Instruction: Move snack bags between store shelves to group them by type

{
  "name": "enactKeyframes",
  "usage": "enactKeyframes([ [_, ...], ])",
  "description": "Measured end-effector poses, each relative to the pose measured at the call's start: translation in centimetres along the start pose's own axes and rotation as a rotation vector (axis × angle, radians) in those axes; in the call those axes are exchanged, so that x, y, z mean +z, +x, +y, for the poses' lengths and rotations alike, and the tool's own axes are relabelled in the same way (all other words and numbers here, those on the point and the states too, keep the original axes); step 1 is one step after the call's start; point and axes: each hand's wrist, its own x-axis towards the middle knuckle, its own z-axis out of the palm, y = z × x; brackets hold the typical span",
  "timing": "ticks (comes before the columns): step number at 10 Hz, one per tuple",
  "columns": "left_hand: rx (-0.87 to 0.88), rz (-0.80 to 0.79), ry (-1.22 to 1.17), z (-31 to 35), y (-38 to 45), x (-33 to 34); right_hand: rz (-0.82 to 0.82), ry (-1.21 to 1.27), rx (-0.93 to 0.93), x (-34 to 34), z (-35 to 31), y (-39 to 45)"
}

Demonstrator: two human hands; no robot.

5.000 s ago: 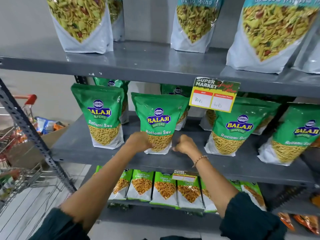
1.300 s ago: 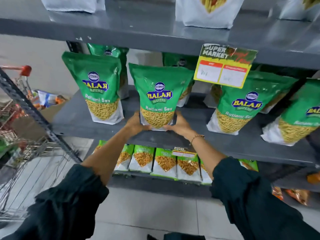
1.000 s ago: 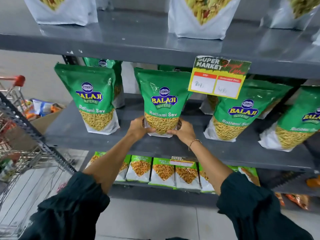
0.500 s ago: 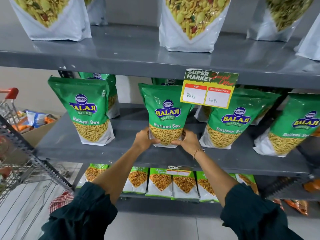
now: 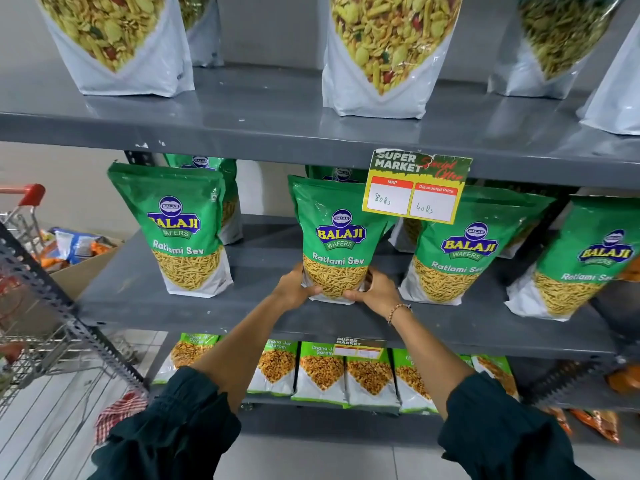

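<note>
The grey middle shelf (image 5: 145, 299) carries a row of green Ratlami Sev bags. The centre bag (image 5: 341, 237) stands upright near the shelf's front edge, long axis vertical, printed face toward the camera, top tucked behind the yellow price tag (image 5: 415, 187). The left hand (image 5: 294, 289) and right hand (image 5: 375, 292) are each curled around a lower corner of that bag, clasping its base from both sides.

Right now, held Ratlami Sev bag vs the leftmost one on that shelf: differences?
The held bag is gripped at its base by the left hand and right hand; the leftmost bag stands untouched. The price tag overlaps only the held bag. Same green Balaji Ratlami Sev pack.
</note>
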Motion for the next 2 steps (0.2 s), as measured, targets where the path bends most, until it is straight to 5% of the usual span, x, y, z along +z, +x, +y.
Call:
enactKeyframes([
  [1,0.022,-0.022,0.011,0.3,-0.3,-0.3,-0.021,0.016,0.017,0.2,-0.4,-0.6],
  [2,0.065,-0.040,0.067,0.5,-1.1,-0.7,0.232,-0.054,-0.055,0.9,-0.3,-1.6],
])
